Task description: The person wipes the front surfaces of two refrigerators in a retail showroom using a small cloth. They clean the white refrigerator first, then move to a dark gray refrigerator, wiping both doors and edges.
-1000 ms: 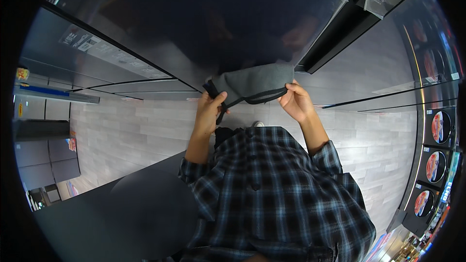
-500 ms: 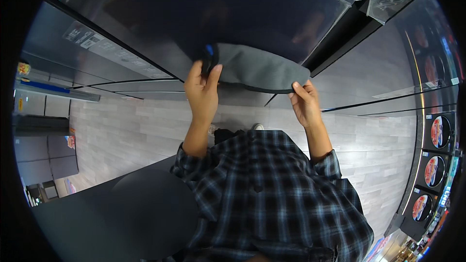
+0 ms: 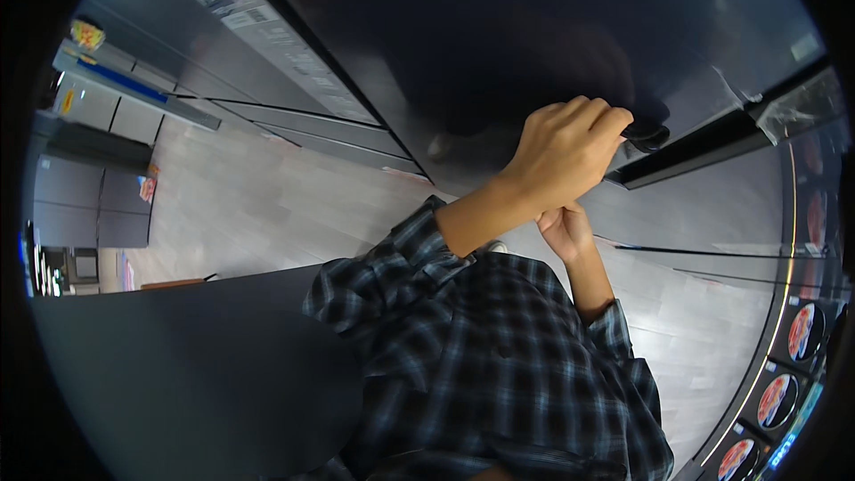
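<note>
Stretched across to the right in front of a glossy dark panel point(image 3: 427, 44), my left hand point(image 3: 565, 147) is closed, its fingers curled. A folded black edge of cloth point(image 3: 650, 136) sticks out past its fingertips; the cloth's grey part is hidden. Just below it, my right hand point(image 3: 568, 232) has curled fingers, partly covered by the left hand. What the right fingers hold, if anything, cannot be seen.
A dark seam with clear plastic film point(image 3: 802, 111) runs along the panel's right side. A large dark flat surface point(image 3: 196, 365) lies at lower left. Grey refrigerators point(image 3: 93, 200) stand far left, front-loading washing machines point(image 3: 806, 331) far right. The floor point(image 3: 258, 205) is pale planks.
My left hand has crossed to the right, over my right hand. The grey cloth, earlier stretched between both hands, is now mostly hidden. The view has turned.
</note>
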### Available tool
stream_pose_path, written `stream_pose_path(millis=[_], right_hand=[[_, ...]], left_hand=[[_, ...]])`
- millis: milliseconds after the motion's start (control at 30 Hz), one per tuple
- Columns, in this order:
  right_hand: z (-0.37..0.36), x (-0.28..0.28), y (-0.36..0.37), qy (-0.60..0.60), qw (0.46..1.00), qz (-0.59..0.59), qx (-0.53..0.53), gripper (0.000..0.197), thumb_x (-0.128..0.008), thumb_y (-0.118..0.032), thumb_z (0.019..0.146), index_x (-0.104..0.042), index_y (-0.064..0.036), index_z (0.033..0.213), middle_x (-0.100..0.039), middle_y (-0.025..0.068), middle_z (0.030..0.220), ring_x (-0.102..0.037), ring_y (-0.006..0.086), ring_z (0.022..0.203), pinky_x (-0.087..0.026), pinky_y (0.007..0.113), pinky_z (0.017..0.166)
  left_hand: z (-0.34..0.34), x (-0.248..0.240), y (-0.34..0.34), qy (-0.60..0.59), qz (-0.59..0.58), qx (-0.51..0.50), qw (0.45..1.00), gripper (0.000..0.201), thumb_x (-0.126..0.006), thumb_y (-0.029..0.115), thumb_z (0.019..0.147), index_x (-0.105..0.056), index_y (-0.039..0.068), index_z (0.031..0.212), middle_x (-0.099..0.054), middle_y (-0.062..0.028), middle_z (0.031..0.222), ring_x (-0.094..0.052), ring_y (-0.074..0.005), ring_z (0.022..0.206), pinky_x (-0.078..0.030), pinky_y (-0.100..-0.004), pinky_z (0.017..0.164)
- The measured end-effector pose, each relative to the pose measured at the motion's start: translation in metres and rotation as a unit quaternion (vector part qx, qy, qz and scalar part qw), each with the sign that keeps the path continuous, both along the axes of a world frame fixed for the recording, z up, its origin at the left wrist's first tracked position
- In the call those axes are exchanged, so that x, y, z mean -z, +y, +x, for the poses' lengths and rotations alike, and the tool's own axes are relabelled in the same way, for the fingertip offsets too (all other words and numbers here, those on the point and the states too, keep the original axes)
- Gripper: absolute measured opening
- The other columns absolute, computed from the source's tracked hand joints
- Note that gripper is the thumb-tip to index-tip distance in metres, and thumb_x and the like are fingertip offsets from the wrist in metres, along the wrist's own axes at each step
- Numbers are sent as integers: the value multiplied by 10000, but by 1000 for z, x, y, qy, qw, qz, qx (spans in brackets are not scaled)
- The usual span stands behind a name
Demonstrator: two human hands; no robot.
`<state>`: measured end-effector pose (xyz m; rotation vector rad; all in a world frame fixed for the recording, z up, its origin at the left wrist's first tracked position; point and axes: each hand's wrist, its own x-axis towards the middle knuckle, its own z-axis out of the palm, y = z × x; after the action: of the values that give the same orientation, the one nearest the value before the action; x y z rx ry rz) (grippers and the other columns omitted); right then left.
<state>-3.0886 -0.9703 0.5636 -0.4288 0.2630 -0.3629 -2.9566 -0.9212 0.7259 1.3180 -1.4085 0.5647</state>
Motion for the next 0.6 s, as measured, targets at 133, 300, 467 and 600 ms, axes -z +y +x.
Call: stream_pose_path(millis=[133,300,467,600], right_hand=[[24,-3,11,10,1000,29,-4,328,-406,-207,972,-463,16,1207,-561,147,1211,-523,262,1148,-399,403,1016],[68,1,27,19,998,37,-46,314,-414,-202,972,-472,20,1186,-566,139,1188,-529,253,1130,-409,386,1010],[117,-6,46,57,995,38,-77,281,-424,-188,970,-481,17,1154,-563,144,1177,-529,256,1129,-411,392,1012],[158,-10,66,94,990,51,-95,226,-433,-177,966,-497,6,1082,-560,164,1164,-531,281,1115,-406,407,1020]], left_hand=[[21,3,12,11,10,-14,1000,179,-713,70,689,-625,54,844,-619,-34,718,-618,-185,619,-493,-273,518],[56,7,34,24,8,-43,999,188,-718,73,683,-631,59,850,-628,-39,733,-622,-188,622,-495,-277,521],[100,7,67,47,-9,-91,995,194,-725,84,682,-638,61,855,-632,-50,742,-627,-202,624,-495,-284,526],[139,10,96,75,1,-117,990,203,-725,71,681,-640,60,865,-636,-62,751,-632,-215,631,-488,-282,522]])
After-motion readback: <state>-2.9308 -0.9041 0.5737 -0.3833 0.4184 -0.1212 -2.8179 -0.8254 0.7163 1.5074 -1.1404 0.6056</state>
